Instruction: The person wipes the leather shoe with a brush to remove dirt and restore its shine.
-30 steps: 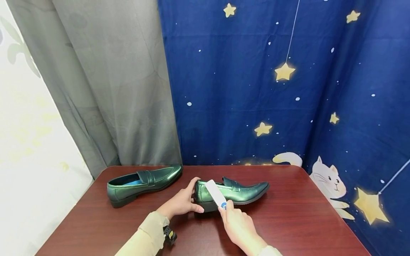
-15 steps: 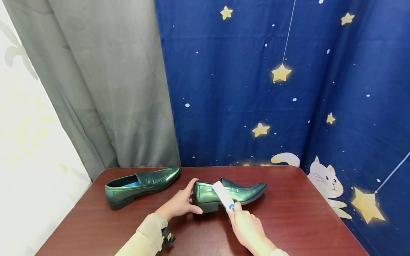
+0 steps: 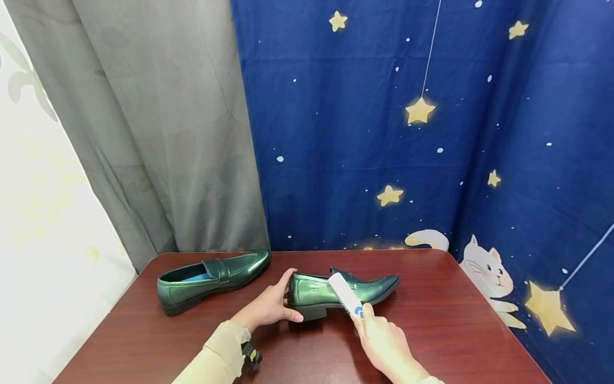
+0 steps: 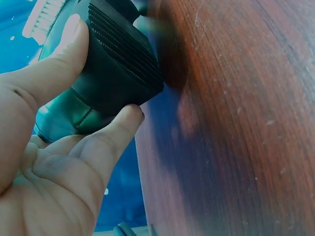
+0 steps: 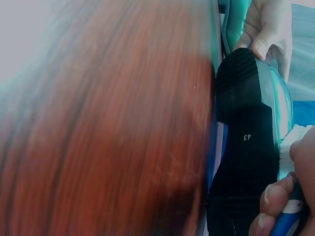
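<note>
A green loafer is held by the heel in my left hand, its toe pointing right. In the left wrist view, thumb and fingers clasp the dark heel from both sides. The right wrist view shows the black sole, tipped toward that camera, marked 43. My right hand grips a white-headed brush with a blue handle. The bristles lie against the shoe's near side, around mid-length. The other green loafer stands at the left with a blue insole inside.
The reddish-brown wooden table carries both shoes. Behind its back edge hang a grey curtain and a blue star-patterned curtain. A black strap device sits at my left wrist.
My right hand has moved the brush rightward along the shoe's side, from near the heel toward the middle. My left hand keeps its hold. The camera view has shifted slightly.
</note>
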Motion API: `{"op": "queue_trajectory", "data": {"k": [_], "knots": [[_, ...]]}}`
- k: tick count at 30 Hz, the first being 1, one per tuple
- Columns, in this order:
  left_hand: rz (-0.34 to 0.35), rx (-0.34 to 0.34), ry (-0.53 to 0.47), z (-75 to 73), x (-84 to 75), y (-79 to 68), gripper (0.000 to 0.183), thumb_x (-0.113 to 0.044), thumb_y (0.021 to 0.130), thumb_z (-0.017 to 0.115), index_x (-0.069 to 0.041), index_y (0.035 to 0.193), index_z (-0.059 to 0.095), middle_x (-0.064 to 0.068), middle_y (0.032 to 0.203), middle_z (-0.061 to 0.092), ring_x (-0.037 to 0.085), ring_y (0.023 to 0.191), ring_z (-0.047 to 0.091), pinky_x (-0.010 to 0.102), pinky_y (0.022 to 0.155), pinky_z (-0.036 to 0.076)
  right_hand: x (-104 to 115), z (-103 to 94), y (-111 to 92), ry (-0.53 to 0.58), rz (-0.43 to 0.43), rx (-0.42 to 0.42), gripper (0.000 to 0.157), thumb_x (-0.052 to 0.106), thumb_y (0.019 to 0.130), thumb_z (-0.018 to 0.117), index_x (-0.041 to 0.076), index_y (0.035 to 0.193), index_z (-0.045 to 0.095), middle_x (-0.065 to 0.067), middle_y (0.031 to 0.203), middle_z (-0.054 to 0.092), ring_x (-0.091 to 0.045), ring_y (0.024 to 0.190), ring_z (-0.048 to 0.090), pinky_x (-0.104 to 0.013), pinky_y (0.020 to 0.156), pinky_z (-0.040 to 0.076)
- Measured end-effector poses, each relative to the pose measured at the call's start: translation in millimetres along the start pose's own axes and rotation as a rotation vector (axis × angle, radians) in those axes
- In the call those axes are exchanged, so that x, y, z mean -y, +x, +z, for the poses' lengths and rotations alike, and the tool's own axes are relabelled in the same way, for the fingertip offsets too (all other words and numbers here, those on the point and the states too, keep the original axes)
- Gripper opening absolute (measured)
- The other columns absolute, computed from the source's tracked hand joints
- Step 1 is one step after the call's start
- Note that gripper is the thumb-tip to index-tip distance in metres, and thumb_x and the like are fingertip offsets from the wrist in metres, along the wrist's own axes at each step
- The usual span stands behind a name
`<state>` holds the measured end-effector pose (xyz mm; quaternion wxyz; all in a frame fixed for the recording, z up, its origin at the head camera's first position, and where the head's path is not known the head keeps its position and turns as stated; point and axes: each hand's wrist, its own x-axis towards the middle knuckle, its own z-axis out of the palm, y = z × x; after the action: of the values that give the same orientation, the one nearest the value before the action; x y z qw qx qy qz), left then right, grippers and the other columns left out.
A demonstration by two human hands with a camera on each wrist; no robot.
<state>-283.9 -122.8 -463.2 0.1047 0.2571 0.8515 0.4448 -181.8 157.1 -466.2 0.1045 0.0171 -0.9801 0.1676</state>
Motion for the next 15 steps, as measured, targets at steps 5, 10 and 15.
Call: {"op": "queue_trajectory", "data": {"k": [5, 10, 15], "knots": [[0.01, 0.005, -0.011, -0.3, 0.1, 0.6, 0.111, -0.017, 0.073, 0.092, -0.018, 0.156, 0.019, 0.016, 0.129, 0.066, 0.022, 0.104, 0.071, 0.044, 0.094, 0.054, -6.1, -1.3, -0.7, -0.005, -0.008, -0.027, 0.026, 0.04, 0.103, 0.056, 0.015, 0.099, 0.049, -0.008, 0.065, 0.06, -0.029, 0.055, 0.059, -0.044, 0.047, 0.04], [0.012, 0.013, 0.013, -0.6, 0.1, -0.6, 0.111, -0.021, 0.074, 0.092, -0.018, 0.156, 0.018, 0.013, 0.129, 0.066, 0.018, 0.102, 0.071, 0.04, 0.093, 0.054, -12.7, -2.1, -2.2, -0.002, -0.015, -0.046, 0.026, 0.041, 0.102, 0.057, 0.016, 0.098, 0.049, -0.008, 0.065, 0.06, -0.029, 0.055, 0.06, -0.044, 0.048, 0.04], [0.019, 0.01, 0.068, -1.2, -0.5, -1.0, 0.111, -0.026, 0.073, 0.092, -0.02, 0.156, 0.018, 0.008, 0.125, 0.068, 0.011, 0.097, 0.071, 0.04, 0.092, 0.053, -18.8, -4.9, -3.8, -0.003, -0.009, -0.04, 0.027, 0.042, 0.102, 0.057, 0.017, 0.097, 0.049, -0.006, 0.064, 0.058, -0.028, 0.055, 0.059, -0.043, 0.047, 0.038]]}}
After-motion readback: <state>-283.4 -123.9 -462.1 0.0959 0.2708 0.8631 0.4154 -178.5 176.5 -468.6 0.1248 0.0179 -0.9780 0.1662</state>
